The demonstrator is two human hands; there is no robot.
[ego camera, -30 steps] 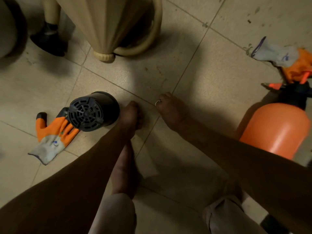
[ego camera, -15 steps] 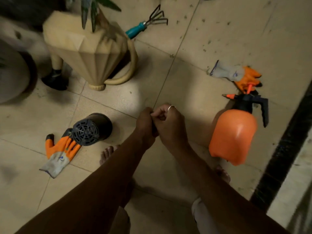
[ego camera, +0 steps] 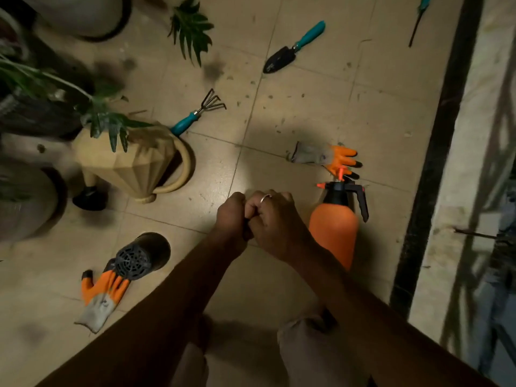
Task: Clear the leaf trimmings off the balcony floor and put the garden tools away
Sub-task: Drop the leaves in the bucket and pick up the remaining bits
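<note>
My left hand (ego camera: 233, 216) and my right hand (ego camera: 275, 219) are pressed together above the tiled floor, both with fingers curled. A small dark thing shows between them; I cannot tell what it is. An orange spray bottle (ego camera: 335, 230) with a black pump top stands just right of my right hand. A teal-handled hand rake (ego camera: 198, 113) and a teal-handled trowel (ego camera: 290, 48) lie on the tiles farther ahead. One orange and grey glove (ego camera: 326, 157) lies beyond the bottle, another glove (ego camera: 103, 291) at lower left. Small dark bits dot the tiles.
A beige watering can (ego camera: 131, 166) stands at left among potted plants. A black plastic pot (ego camera: 145, 255) lies on its side, touching the left glove. A green leaf (ego camera: 191, 32) hangs over the floor at the top. Another teal-handled tool (ego camera: 418, 20) lies top right. A black strip (ego camera: 435, 163) borders the floor on the right.
My hands rose from the floor and came together in front of me, fingers curled. The view lifted, bringing the rake, trowel and plants into sight.
</note>
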